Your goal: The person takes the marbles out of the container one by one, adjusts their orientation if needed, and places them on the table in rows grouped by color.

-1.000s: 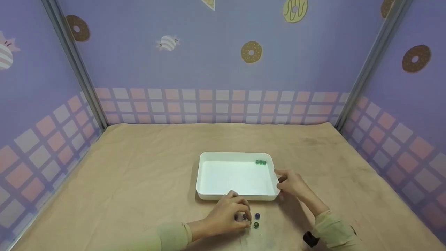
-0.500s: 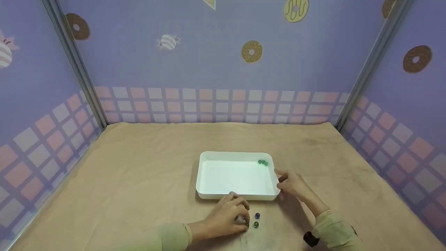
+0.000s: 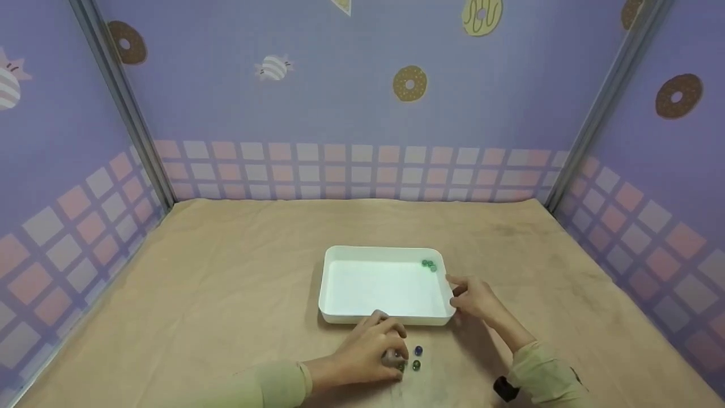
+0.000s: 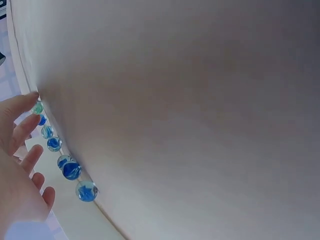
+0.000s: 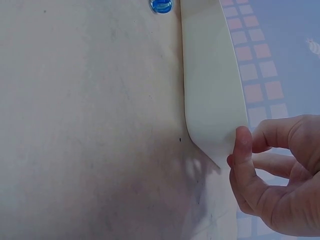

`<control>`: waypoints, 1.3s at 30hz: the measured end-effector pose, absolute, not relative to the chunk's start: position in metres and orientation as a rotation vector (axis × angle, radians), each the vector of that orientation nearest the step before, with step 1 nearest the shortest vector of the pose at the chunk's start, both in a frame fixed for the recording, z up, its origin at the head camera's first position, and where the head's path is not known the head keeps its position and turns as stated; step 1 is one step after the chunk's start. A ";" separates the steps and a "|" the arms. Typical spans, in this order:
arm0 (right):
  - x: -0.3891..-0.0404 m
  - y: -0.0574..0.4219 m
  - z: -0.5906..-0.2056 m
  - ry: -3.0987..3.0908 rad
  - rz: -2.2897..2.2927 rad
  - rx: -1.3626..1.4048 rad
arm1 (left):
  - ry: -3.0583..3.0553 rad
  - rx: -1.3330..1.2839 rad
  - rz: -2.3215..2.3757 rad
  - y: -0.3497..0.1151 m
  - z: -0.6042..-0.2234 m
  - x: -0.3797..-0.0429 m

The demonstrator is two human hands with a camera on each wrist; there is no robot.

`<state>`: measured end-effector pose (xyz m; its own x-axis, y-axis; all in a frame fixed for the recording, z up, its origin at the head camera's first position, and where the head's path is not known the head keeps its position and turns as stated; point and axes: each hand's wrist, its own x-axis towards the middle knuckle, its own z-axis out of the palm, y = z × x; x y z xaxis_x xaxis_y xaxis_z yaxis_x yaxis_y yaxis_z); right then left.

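My left hand (image 3: pixel 368 354) is low over the table in front of the white tray (image 3: pixel 385 320), thumb and index finger pinching a green marble (image 4: pixel 37 107). Several blue-swirled clear marbles (image 4: pixel 71 170) trail away beside its other fingers in the left wrist view; in the head view this hand hides most of them. Just right of the fingertips lie a blue marble (image 3: pixel 418 351) and a dark green marble (image 3: pixel 417 365). My right hand (image 3: pixel 476 297) grips the tray's right end with thumb and bent fingers. Inside the tray, 3 green marbles (image 3: pixel 430 264) sit at the back right corner.
Brown paper (image 3: pixel 238 272) covers the table. Purple walls with tile and doughnut pictures enclose the back and both sides, meeting at grey metal posts (image 3: pixel 589 124). A black band (image 3: pixel 506 389) shows by the right sleeve.
The green marbles in the tray have rolled right, from a straight row into a bent cluster. My left thumb has shifted slightly left and towards me; the right hand stays at the tray.
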<state>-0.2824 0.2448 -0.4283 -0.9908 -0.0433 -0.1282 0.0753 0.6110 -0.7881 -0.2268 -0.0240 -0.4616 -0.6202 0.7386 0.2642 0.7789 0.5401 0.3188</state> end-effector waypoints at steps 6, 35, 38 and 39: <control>-0.282 0.246 -0.427 2.711 -1.309 0.022 | -2.658 -1.310 -0.619 -0.027 -0.459 -0.228; -0.283 0.241 -0.426 2.729 -1.238 -0.005 | -2.575 -1.184 -0.621 -0.021 -0.417 -0.252; -0.283 0.242 -0.426 2.758 -1.228 -0.049 | -2.562 -1.138 -0.642 -0.017 -0.408 -0.262; -0.284 0.243 -0.426 2.772 -1.216 -0.074 | -2.555 -1.124 -0.652 -0.015 -0.405 -0.265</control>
